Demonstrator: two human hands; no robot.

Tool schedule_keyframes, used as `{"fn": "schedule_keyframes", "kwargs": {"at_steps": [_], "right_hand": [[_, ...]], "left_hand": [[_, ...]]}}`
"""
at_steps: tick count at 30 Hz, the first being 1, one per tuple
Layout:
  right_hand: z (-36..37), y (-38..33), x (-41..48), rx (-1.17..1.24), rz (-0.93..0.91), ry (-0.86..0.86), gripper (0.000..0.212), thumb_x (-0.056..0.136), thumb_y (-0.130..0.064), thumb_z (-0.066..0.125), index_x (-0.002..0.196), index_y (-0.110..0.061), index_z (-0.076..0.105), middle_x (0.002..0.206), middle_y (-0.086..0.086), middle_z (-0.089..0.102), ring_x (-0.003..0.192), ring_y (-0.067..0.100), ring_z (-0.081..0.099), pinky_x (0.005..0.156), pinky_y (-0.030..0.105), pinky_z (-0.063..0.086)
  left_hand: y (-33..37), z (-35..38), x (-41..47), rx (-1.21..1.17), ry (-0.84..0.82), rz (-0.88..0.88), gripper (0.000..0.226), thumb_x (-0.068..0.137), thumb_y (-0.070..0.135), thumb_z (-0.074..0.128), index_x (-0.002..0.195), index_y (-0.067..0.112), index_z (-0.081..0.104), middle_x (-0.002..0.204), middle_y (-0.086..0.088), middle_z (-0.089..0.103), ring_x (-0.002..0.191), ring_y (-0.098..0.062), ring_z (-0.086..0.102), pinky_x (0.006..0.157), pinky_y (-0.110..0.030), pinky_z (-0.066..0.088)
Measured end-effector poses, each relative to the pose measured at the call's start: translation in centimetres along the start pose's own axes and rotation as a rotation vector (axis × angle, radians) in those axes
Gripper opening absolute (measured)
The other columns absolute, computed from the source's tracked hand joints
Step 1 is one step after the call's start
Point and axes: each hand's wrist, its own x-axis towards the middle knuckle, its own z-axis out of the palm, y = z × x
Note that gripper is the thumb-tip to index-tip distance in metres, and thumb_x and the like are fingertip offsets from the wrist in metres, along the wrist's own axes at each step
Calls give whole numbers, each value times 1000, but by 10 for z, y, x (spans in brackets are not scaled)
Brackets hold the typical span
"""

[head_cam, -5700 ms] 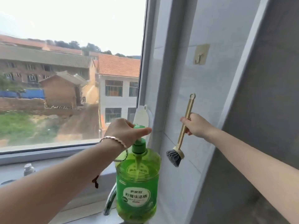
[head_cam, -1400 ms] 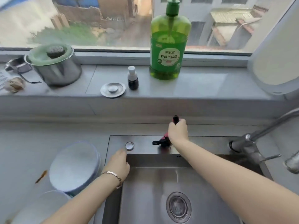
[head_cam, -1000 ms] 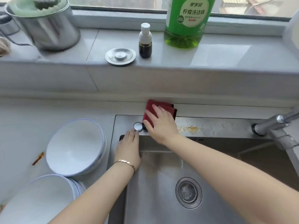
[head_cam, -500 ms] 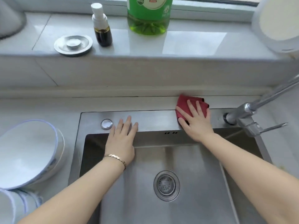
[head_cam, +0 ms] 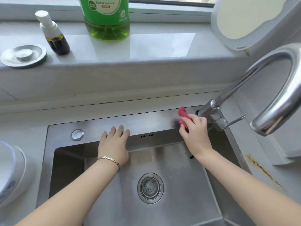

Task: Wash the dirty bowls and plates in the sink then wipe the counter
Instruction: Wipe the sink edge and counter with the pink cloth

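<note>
Sink (head_cam: pixel 146 121) of brushed steel fills the lower view, with a round drain strainer (head_cam: pixel 150 188) set in the floor of its basin. Stacked white bowls (head_cam: pixel 9 173) with blue trim sit on the grey counter (head_cam: pixel 21 128) at the far left edge, outside the sink; their insides cannot be seen. The left hand (head_cam: pixel 114 144), with a bracelet (head_cam: pixel 109 160) at the wrist, lies flat with straight fingers on the sink's back rim, near a round metal button (head_cam: pixel 77 134). The right hand (head_cam: pixel 193 132) curls its fingers around a bunched red cloth (head_cam: pixel 183 116), pressing it to the rim just beside the base of the curved chrome faucet (head_cam: pixel 276 79). On the windowsill behind stand a large green detergent bottle (head_cam: pixel 106 15) holding green liquid, a small spray bottle (head_cam: pixel 54 35) partly filled with dark brown liquid, and a metal sink stopper (head_cam: pixel 23 55).
</note>
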Motion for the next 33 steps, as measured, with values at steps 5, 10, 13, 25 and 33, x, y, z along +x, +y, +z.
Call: {"fn": "schedule_keyframes", "kwargs": {"at_steps": [5,10,13,25,33], "right_hand": [[30,8,-2,-69,-58,-99,40,70,2,67,109,-2,66,117,14,63,94,42,52,83,48,49],[-2,66,-88,55,191,-290,36,87,-2,52,121,-9,62,122,4,59,100,20,40,96,25,36],[-55,98,-111,95,284,-207,38,85,-7,57,123,-9,59,122,5,59,107,18,43,92,21,31],[-60,197,46,66,124,-275,48,97,-22,36,143,-9,34,149,11,35,135,29,29,111,32,19],[-39,177,114,194,-101,-478,53,87,6,34,131,-16,53,147,-3,39,140,17,23,117,34,11]], "left_hand": [[7,-4,0,-30,-19,-67,50,82,13,46,131,23,39,144,0,34,134,-21,30,113,-41,19],[28,0,-29,17,74,124,56,38,1,81,94,5,69,105,-19,65,84,-34,67,75,-49,55],[67,0,-43,-114,-155,79,42,81,14,55,123,15,54,132,-7,48,112,-27,54,92,-35,45],[177,4,-24,-467,-215,-194,34,88,16,44,121,19,56,125,-3,54,113,-18,53,94,-28,42],[193,14,-32,-567,-175,-325,33,88,12,45,117,19,58,120,-3,60,109,-18,55,92,-26,42]]}}
